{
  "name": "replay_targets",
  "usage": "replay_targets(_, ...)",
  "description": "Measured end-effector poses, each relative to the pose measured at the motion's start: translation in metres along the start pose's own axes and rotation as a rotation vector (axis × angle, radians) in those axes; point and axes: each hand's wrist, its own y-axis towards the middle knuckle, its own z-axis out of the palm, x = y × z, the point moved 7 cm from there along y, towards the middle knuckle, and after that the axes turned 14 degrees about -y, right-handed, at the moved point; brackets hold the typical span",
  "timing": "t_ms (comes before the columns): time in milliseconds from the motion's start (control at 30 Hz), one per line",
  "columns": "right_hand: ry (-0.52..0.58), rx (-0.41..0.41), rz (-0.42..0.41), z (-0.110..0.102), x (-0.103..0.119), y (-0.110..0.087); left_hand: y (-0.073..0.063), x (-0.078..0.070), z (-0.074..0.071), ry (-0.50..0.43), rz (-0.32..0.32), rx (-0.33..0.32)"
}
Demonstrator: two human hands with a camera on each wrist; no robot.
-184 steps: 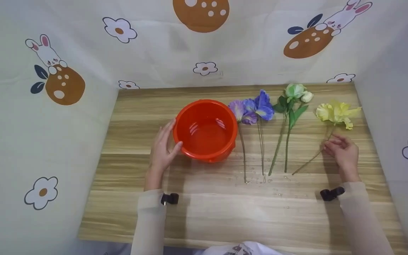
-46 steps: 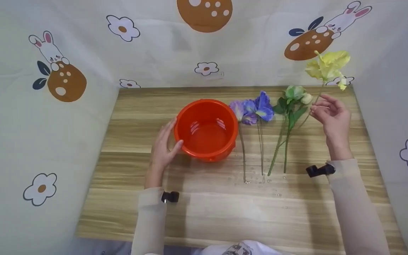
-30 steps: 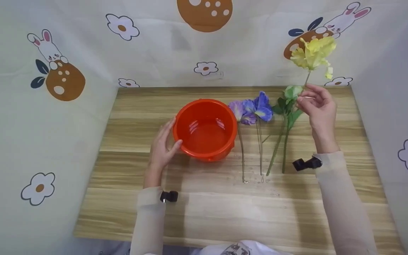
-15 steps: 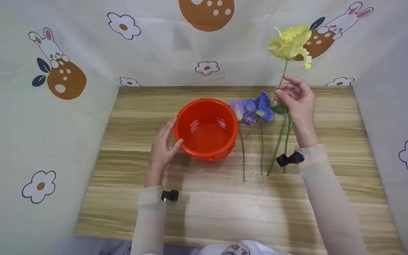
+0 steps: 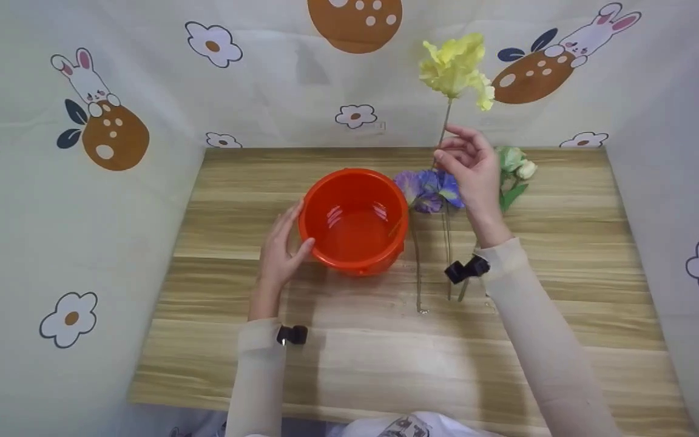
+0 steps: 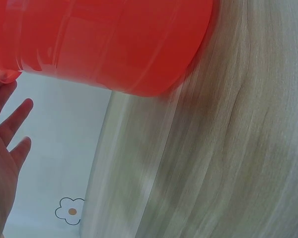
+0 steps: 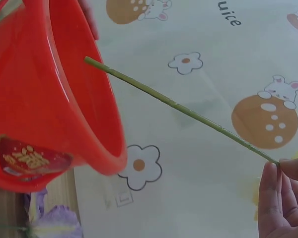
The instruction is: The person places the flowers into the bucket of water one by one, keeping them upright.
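As left hand point(image 5: 280, 249) touches bucket point(image 5: 352, 233), right point(image 5: 474, 169) pinches flower point(image 5: 454, 64).

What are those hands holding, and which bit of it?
The right hand pinches the ruffled yellow flower partway along its thin green stem. The left hand just touches the rim of the round red plastic bucket.

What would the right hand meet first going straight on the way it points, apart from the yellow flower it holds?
Probably the patterned cloth behind the table: in the head view, the right hand points towards it, though how far off is unclear.
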Motion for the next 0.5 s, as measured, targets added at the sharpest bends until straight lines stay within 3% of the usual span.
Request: replay_targets(500,-0.049,0.047,0.004,0.043,-0.007,-0.006,-0.001,0.0,-0.001,-0.011,-0.004,0.004)
